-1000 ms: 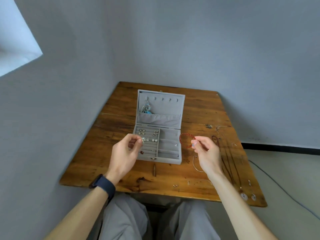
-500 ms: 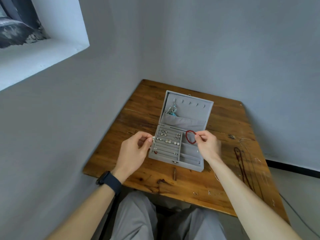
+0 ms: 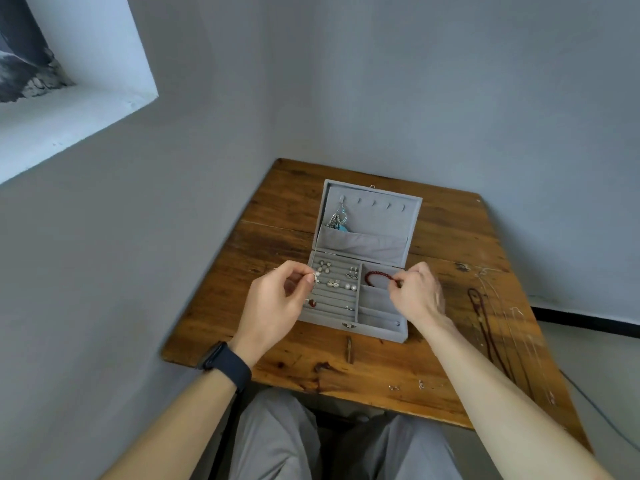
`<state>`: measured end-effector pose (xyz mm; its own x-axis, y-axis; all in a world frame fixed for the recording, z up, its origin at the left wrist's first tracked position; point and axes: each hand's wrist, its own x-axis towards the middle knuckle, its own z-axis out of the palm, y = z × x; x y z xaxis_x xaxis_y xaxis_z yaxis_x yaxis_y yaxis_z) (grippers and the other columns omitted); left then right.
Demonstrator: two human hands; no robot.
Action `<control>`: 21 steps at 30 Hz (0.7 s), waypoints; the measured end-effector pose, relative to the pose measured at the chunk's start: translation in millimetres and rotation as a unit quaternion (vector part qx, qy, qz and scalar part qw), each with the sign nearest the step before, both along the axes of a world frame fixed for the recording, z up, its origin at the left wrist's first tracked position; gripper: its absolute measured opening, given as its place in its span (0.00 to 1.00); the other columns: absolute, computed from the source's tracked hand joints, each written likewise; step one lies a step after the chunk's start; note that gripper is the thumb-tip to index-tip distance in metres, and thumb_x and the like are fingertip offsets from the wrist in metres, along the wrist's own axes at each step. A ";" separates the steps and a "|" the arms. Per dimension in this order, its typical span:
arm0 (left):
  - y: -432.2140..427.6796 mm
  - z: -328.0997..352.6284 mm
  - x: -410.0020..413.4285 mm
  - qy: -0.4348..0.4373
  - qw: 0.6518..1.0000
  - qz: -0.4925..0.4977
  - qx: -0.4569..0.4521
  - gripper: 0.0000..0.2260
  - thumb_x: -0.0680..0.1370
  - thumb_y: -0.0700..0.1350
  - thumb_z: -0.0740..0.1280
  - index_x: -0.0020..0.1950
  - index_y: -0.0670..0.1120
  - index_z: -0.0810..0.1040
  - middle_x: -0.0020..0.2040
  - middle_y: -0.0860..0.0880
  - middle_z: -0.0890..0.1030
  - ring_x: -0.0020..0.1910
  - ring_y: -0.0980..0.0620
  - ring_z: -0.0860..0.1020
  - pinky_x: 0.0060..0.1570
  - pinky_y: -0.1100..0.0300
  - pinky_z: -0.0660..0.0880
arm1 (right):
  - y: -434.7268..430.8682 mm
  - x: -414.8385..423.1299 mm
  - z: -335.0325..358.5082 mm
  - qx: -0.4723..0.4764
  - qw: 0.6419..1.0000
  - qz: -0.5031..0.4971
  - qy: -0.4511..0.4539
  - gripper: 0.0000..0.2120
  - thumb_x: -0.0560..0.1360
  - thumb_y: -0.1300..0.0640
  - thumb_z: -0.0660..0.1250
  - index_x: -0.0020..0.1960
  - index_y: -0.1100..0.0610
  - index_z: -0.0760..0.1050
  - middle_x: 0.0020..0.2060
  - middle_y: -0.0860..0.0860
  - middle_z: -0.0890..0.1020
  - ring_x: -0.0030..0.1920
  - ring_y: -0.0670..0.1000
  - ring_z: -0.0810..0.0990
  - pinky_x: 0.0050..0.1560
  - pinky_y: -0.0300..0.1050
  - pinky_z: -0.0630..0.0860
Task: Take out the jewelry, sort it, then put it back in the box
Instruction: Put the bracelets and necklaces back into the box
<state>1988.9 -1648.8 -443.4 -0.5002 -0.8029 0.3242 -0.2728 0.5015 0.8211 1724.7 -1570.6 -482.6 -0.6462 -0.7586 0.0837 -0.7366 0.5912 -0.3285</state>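
A grey velvet jewelry box (image 3: 381,328) stands open on the wooden table (image 3: 381,368), its lid (image 3: 370,216) upright with a silver and turquoise necklace (image 3: 338,220) hanging inside. Several earrings (image 3: 335,282) sit in the ring rolls on the box's left half. My right hand (image 3: 417,294) pinches a red bead bracelet (image 3: 377,276) that lies over the back right compartment. My left hand (image 3: 273,306) pinches a small silver earring (image 3: 316,278) at the box's left edge.
A dark cord necklace (image 3: 479,317) and thin silver chains (image 3: 519,327) lie on the table's right side. Small silver pieces (image 3: 420,384) lie near the front edge. Walls close in behind and on the left; a window recess (image 3: 69,109) is at upper left.
My right hand carried the red bracelet from beside the box to over its back right compartment. My left hand stayed at the box's left edge with the earring. The camera view swung left.
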 end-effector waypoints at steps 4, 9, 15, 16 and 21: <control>-2.1 10.2 -26.0 -0.030 0.999 -0.033 0.000 0.05 0.80 0.50 0.68 0.53 0.52 0.82 0.44 0.59 0.83 0.45 0.59 0.80 0.44 0.61 0.79 | 29.4 4.1 -1.5 -0.094 0.994 0.008 -0.049 0.15 0.78 0.53 0.67 0.63 0.53 0.79 0.55 0.50 0.78 0.56 0.53 0.80 0.52 0.41 0.74; -6.4 22.2 -80.2 -0.105 0.990 -0.086 -0.030 0.06 0.80 0.50 0.67 0.54 0.51 0.82 0.45 0.57 0.83 0.45 0.59 0.80 0.47 0.59 0.80 | 54.8 7.5 -7.1 -0.027 0.999 0.017 -0.007 0.22 0.79 0.44 0.64 0.70 0.51 0.74 0.65 0.48 0.78 0.65 0.53 0.72 0.62 0.46 0.70; -11.6 22.9 -150.2 -0.160 0.981 -0.105 -0.018 0.04 0.80 0.48 0.68 0.52 0.51 0.81 0.42 0.56 0.83 0.43 0.59 0.80 0.48 0.60 0.79 | 61.3 11.0 -26.3 -0.014 1.000 0.015 -0.020 0.20 0.82 0.41 0.55 0.62 0.47 0.80 0.64 0.46 0.79 0.65 0.52 0.70 0.61 0.53 0.70; -12.7 21.3 -159.1 -0.167 0.980 -0.103 -0.017 0.03 0.80 0.48 0.68 0.52 0.51 0.81 0.41 0.57 0.82 0.43 0.59 0.80 0.47 0.60 0.79 | 62.2 12.1 -28.4 -0.022 1.000 0.012 -0.015 0.20 0.82 0.41 0.54 0.62 0.47 0.80 0.63 0.45 0.79 0.64 0.51 0.70 0.61 0.53 0.69; -17.2 6.6 -185.5 -0.224 0.970 -0.091 -0.009 0.01 0.80 0.48 0.67 0.49 0.55 0.78 0.42 0.57 0.81 0.44 0.56 0.80 0.46 0.61 0.77 | 61.8 13.5 -31.5 -0.047 0.999 0.014 -0.004 0.19 0.82 0.44 0.54 0.59 0.48 0.81 0.60 0.46 0.80 0.63 0.50 0.72 0.60 0.52 0.68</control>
